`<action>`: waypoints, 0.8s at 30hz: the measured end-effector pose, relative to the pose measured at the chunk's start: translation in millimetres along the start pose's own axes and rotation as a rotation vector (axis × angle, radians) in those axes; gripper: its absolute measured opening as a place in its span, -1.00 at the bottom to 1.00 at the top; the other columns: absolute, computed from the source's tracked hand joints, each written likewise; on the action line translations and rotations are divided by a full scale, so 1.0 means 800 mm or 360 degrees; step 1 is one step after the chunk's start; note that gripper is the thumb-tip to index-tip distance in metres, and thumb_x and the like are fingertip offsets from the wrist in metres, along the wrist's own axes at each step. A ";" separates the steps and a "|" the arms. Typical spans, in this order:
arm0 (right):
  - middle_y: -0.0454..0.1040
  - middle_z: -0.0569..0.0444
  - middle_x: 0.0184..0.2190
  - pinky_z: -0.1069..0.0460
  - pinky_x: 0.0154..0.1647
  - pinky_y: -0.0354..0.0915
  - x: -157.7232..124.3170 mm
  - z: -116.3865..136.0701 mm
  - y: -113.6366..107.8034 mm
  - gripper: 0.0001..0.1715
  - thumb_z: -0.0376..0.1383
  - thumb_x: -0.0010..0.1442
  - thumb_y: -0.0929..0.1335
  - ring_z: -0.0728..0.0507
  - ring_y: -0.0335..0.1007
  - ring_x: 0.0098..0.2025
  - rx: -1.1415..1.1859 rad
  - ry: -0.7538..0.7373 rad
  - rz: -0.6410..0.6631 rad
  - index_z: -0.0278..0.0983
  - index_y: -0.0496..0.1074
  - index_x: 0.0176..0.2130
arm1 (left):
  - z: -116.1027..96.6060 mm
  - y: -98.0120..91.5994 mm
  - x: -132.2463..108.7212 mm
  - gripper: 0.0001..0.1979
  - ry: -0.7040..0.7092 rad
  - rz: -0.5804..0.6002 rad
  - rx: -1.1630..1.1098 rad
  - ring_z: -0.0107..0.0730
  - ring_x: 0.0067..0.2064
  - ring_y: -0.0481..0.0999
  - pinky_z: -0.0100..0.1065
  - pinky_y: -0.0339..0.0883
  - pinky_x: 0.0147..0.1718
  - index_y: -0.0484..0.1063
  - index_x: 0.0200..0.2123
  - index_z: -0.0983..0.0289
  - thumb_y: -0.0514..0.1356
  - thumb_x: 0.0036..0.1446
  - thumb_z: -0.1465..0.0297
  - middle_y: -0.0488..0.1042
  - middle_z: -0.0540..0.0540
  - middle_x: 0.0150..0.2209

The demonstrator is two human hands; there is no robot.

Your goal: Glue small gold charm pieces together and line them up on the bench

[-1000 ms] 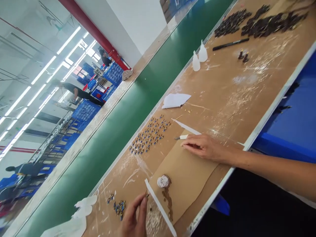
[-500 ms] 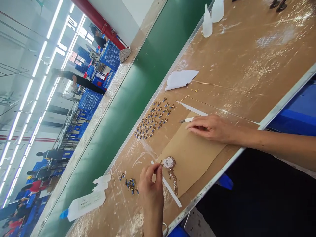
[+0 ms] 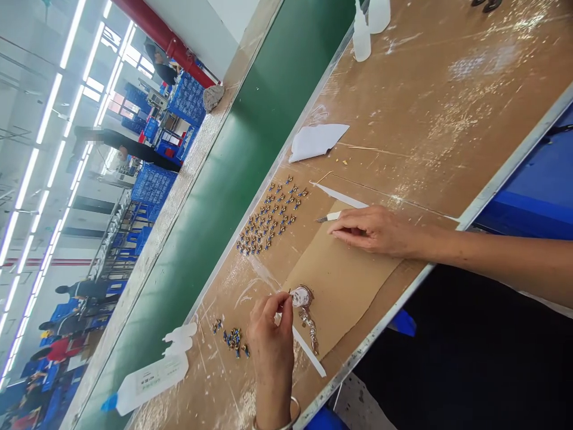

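Observation:
My left hand [image 3: 273, 328] pinches a tiny dark piece between thumb and forefinger, beside a round whitish blob [image 3: 301, 296] on the brown cardboard sheet [image 3: 347, 286]. A shiny crusted trail [image 3: 310, 331] runs down from the blob. My right hand [image 3: 367, 230] rests over the sheet's upper part, its fingers closed on a small knife [image 3: 330, 217] with a white handle and its blade pointing left. Many small blue and gold pieces [image 3: 268, 218] stand in rows left of the sheet. A smaller pile of them [image 3: 233, 339] lies left of my left hand.
A large bottle with a blue cap [image 3: 152, 382] and small white bottles [image 3: 181, 339] lie at the lower left. Two white bottles [image 3: 362, 36] stand at the top. White paper [image 3: 317, 142] lies beyond the rows. People are in the background.
The view has shifted slightly, so the table and its things appear a little further left. Both hands keep nearly the same pose, the left one still beside the blob.

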State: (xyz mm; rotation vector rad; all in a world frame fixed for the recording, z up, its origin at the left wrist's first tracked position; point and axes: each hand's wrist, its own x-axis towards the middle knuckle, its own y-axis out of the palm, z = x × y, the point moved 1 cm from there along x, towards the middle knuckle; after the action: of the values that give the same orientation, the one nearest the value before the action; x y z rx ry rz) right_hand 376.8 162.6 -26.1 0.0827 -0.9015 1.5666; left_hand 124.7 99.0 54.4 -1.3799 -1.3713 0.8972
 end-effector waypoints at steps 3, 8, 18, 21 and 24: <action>0.43 0.08 -0.47 0.11 -0.40 0.16 0.000 0.000 -0.001 -0.71 -0.27 0.27 0.20 0.01 0.28 -0.46 -0.0002 -0.0011 -0.0011 -0.28 0.46 -0.30 | 0.000 0.002 0.001 -0.80 0.0017 0.0024 0.0024 -0.40 -0.40 0.45 -0.39 0.27 -0.35 0.51 -0.42 0.20 0.13 0.12 0.27 0.50 0.03 -0.43; 0.43 0.10 -0.48 0.11 -0.42 0.16 0.001 0.002 -0.002 -0.71 -0.26 0.28 0.20 0.02 0.28 -0.48 0.0023 0.0000 -0.0027 -0.27 0.46 -0.30 | -0.006 -0.003 0.005 -0.79 0.0006 0.0031 -0.0018 -0.40 -0.42 0.45 -0.39 0.28 -0.37 0.51 -0.45 0.20 0.13 0.09 0.26 0.50 0.03 -0.46; 0.44 0.10 -0.47 0.08 -0.43 0.17 -0.002 0.005 -0.005 -0.69 -0.22 0.27 0.19 0.01 0.27 -0.50 0.0032 0.0070 0.0009 -0.24 0.47 -0.29 | 0.028 -0.019 -0.065 -0.67 -0.1038 -0.0421 -0.0180 -0.23 -0.30 0.49 -0.27 0.29 -0.28 0.52 -0.43 0.22 0.23 -0.09 0.07 0.54 0.05 -0.42; 0.44 0.10 -0.46 0.07 -0.43 0.16 -0.003 0.008 -0.006 -0.70 -0.23 0.27 0.19 -0.01 0.29 -0.49 0.0052 0.0060 0.0021 -0.23 0.47 -0.29 | 0.048 -0.002 -0.094 -0.68 -0.1236 -0.0496 -0.0282 -0.22 -0.28 0.49 -0.22 0.28 -0.22 0.51 -0.44 0.24 0.24 -0.11 0.09 0.53 0.05 -0.42; 0.44 0.07 -0.46 0.05 -0.44 0.16 -0.003 0.011 -0.006 -0.70 -0.25 0.28 0.19 -0.02 0.27 -0.49 0.0074 0.0045 0.0021 -0.24 0.46 -0.29 | 0.062 0.018 -0.112 -0.67 -0.1315 -0.0535 -0.0424 -0.25 -0.32 0.50 -0.25 0.31 -0.24 0.51 -0.43 0.26 0.26 -0.14 0.11 0.53 0.05 -0.43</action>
State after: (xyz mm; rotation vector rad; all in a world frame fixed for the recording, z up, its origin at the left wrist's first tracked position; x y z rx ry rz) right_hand 377.6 155.3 -18.9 0.0876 -0.8456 1.5976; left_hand 72.7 17.8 16.6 -0.9253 -2.3360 1.1343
